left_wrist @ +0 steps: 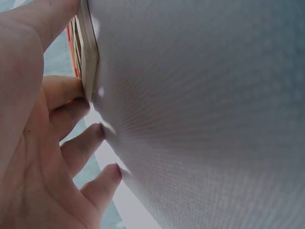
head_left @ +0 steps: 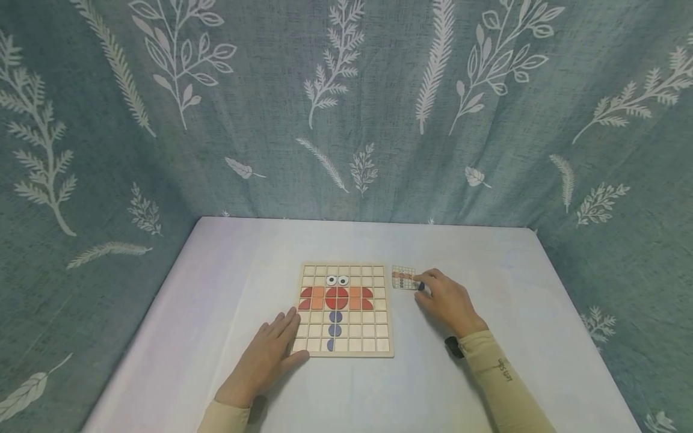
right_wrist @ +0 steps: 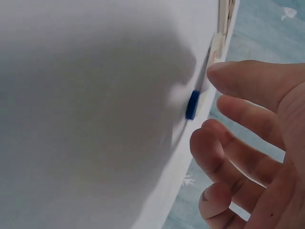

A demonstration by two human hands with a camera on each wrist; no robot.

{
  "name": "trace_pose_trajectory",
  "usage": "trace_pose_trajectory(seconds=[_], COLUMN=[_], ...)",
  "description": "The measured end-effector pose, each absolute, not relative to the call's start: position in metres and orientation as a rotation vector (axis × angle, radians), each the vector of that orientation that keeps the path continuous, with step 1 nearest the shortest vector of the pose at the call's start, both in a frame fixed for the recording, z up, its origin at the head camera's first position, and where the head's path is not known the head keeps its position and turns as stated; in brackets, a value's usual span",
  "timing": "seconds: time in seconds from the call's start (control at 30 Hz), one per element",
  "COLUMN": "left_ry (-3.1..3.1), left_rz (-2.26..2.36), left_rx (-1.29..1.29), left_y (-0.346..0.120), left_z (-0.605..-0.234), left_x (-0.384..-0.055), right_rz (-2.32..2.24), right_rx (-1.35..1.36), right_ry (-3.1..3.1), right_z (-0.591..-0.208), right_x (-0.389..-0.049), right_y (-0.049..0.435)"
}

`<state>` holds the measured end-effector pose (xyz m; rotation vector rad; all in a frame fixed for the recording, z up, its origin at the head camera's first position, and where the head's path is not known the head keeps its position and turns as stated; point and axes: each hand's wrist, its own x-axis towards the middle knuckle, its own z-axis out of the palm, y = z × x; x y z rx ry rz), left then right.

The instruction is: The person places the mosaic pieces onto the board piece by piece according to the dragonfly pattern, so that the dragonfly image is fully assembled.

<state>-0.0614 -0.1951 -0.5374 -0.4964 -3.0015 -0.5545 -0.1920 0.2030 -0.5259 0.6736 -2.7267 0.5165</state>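
Observation:
A wooden grid board [head_left: 368,331] lies flat on the table, with red, orange and blue pieces and two eye pieces forming a figure. At its near left corner rests my left hand [head_left: 269,350], thumb at the front edge and fingers along the left side; the board's edge [left_wrist: 88,62] shows in the left wrist view. To the board's right lies a small pattern card [head_left: 403,278]. My right hand [head_left: 447,300] is over the card's right side, fingers loosely bent. A small blue piece [right_wrist: 192,105] sits on the table beside the card, below the thumb and apart from it.
The white tabletop [head_left: 346,397] extends around the board. A teal curtain with white leaf prints [head_left: 260,120] encloses the back and sides. On the right wrist is a dark band [head_left: 454,347].

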Motion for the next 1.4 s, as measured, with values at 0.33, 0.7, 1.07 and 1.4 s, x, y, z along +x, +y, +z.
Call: trace_pose_trajectory(seconds=[0.33,0.7,1.07,1.4], left_ry=[-3.011,-2.994,-3.009,-3.02], left_rz=[-0.566,-0.556,-0.553,-0.562], left_rx=[-0.479,-0.482,-0.484,-0.484], left_y=[-0.195,-0.195,-0.196,-0.196], left_z=[-0.538,-0.54,-0.541,-0.539], left_x=[-0.062,-0.062,-0.063,-0.063], right_rz=[0.513,0.551,0.518,0.57], right_rx=[0.634,0.56,0.498,0.568], right_ry=[-2.798,-2.893,-2.98,-2.911], right_z=[-0.526,-0.525,-0.524,-0.524], right_x=[-0.193,-0.192,-0.185,-0.175], right_y=[0.207,0.209,0.21,0.207])
